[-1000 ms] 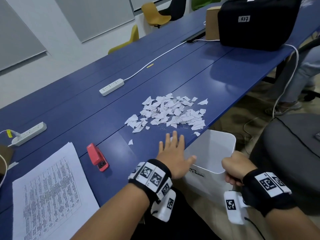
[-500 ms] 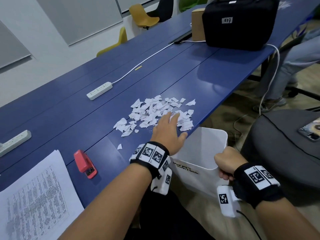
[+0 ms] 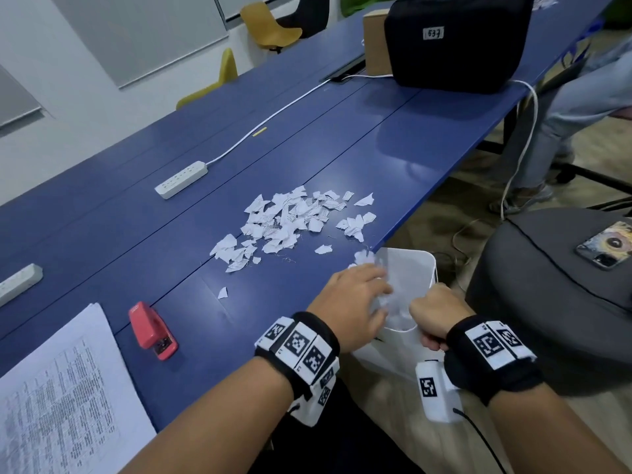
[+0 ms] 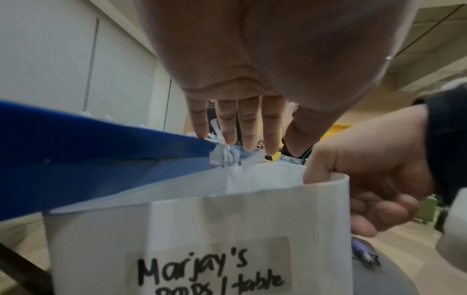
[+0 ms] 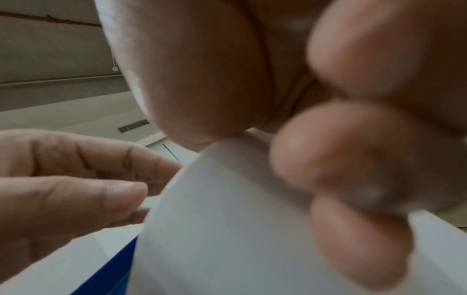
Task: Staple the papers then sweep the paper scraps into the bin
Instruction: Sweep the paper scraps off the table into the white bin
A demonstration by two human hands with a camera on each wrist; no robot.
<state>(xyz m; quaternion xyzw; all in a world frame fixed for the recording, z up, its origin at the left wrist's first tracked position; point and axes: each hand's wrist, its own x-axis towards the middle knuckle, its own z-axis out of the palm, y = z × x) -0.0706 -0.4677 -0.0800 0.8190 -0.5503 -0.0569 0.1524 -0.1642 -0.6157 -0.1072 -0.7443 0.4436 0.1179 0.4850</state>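
Observation:
A heap of torn white paper scraps (image 3: 290,220) lies on the blue table (image 3: 342,148) near its right edge. My left hand (image 3: 355,302), fingers straight, sits at the table's edge with a bunch of scraps (image 4: 225,155) tumbling off into the white bin (image 3: 403,343). My right hand (image 3: 434,313) grips the bin's near rim (image 4: 326,179), thumb inside, holding the bin just below the table edge. The bin wall (image 5: 227,229) fills the right wrist view. The stapled printed papers (image 3: 58,398) and the red stapler (image 3: 152,330) lie at the near left.
Two white power strips (image 3: 181,179) (image 3: 18,282) with a cable lie on the table. A black case (image 3: 455,42) and a cardboard box (image 3: 376,42) stand at the far end. A grey seat (image 3: 547,295) with a phone (image 3: 605,244) is on the right; a person's legs (image 3: 574,107) are beyond.
My left hand reached onto the scrap heap, then dragged part of it back to the table's edge and over into the bin. The right hand kept hold of the bin.

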